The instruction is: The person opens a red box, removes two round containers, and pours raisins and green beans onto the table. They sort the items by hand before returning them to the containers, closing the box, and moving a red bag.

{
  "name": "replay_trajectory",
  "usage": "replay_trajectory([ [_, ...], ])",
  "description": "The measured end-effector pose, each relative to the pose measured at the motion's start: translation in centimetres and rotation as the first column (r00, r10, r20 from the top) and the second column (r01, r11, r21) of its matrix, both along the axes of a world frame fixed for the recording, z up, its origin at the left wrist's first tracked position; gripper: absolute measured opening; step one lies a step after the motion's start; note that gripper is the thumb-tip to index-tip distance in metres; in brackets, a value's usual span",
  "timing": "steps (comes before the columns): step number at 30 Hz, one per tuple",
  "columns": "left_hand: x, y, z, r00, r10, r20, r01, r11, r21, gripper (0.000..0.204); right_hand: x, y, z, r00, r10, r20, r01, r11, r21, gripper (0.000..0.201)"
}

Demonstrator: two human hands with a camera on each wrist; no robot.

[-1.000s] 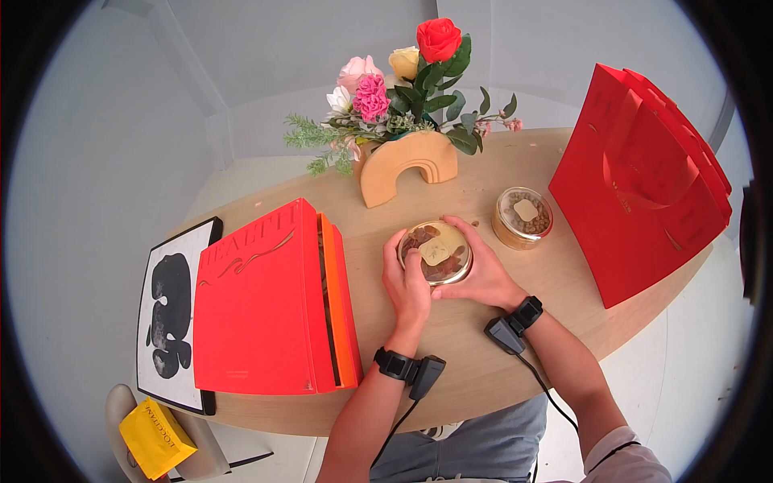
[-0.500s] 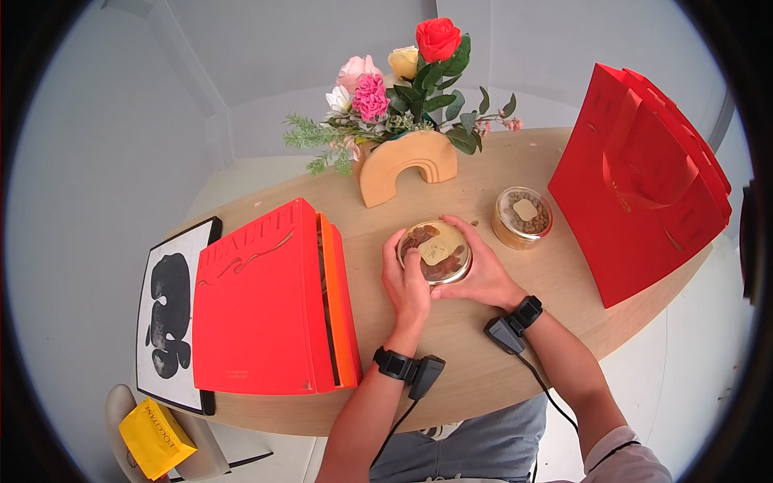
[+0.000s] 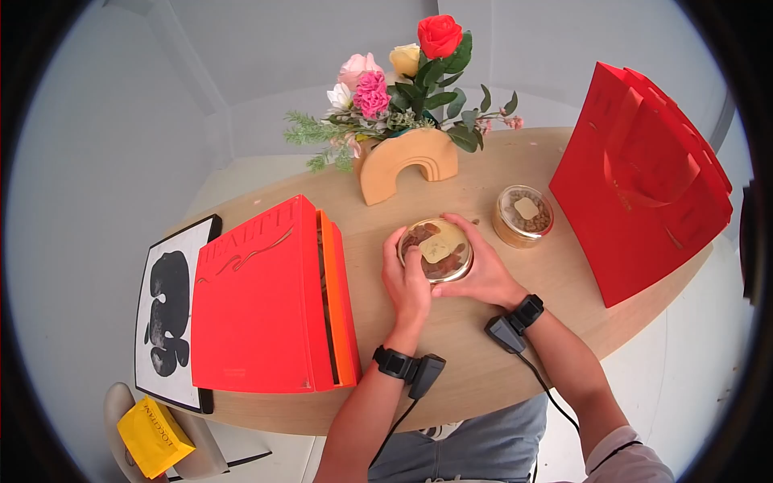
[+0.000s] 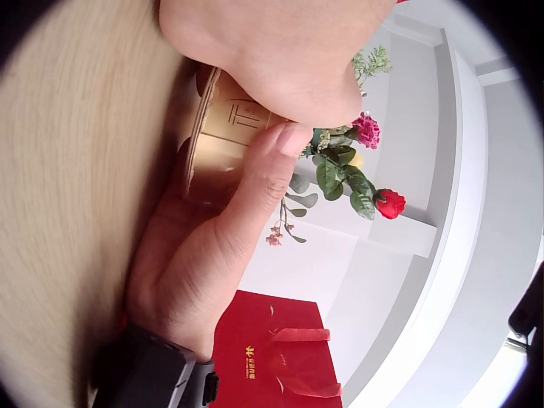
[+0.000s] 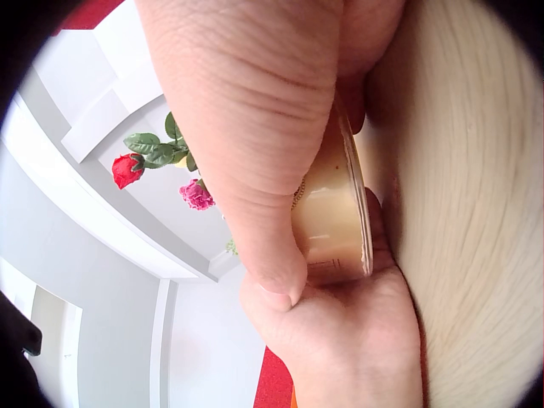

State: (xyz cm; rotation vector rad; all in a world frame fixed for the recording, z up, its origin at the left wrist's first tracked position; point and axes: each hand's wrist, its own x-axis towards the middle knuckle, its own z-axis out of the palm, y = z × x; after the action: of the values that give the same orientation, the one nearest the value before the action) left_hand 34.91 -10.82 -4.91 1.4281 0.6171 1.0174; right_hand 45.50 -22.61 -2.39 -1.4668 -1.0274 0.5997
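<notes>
A round gold tin with a clear lid (image 3: 436,250), brown pieces showing inside, is between both hands near the table's middle. The left hand (image 3: 407,282) curls round its left side, thumb on the lid. From the right, the right hand (image 3: 485,270) grips the tin, its fingers round the far side. Both wrist views show the tin's gold side wall, in the left wrist view (image 4: 223,140) and the right wrist view (image 5: 327,217), close to the wooden surface. The tin's underside is hidden. A second tin (image 3: 523,216) with small round brown pieces stands to the right.
A large red box (image 3: 254,302) with an orange edge lies at the left, over a black-framed picture (image 3: 167,314). Behind the tins stands a flower arrangement in an arch-shaped vase (image 3: 407,161). A red paper bag (image 3: 636,193) stands at the right. A yellow packet (image 3: 155,437) is below left.
The head view has shifted very slightly. Both hands keep the same grip on the tin, and nothing on the table has visibly moved.
</notes>
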Motion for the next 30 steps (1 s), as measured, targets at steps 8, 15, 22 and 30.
replay_trajectory([
  [8, 0.0, 0.0, 0.0, 1.0, 0.007, -0.005, -0.007, 1.0, 0.006, 0.04, 0.1, 0.0, -0.2, 1.0, 0.011, -0.017, -0.01, 1.0, 0.021, 0.133],
  [15, 0.0, -0.1, 0.0, 1.0, 0.012, -0.003, -0.012, 1.0, -0.001, 0.041, 0.6, 0.3, -1.4, 0.997, -0.014, 0.077, 0.008, 0.997, 0.079, 0.147],
  [22, 0.2, 0.0, -0.3, 0.999, -0.017, 0.041, 0.018, 1.0, -0.023, 0.041, 0.4, 0.4, -1.1, 0.998, -0.015, 0.053, 0.009, 0.993, 0.115, 0.152],
  [30, 0.1, 0.1, -0.4, 1.0, -0.015, 0.019, 0.015, 1.0, 0.011, 0.041, 0.7, 0.4, -1.1, 0.997, 0.009, 0.072, -0.017, 0.994, 0.105, 0.156],
])
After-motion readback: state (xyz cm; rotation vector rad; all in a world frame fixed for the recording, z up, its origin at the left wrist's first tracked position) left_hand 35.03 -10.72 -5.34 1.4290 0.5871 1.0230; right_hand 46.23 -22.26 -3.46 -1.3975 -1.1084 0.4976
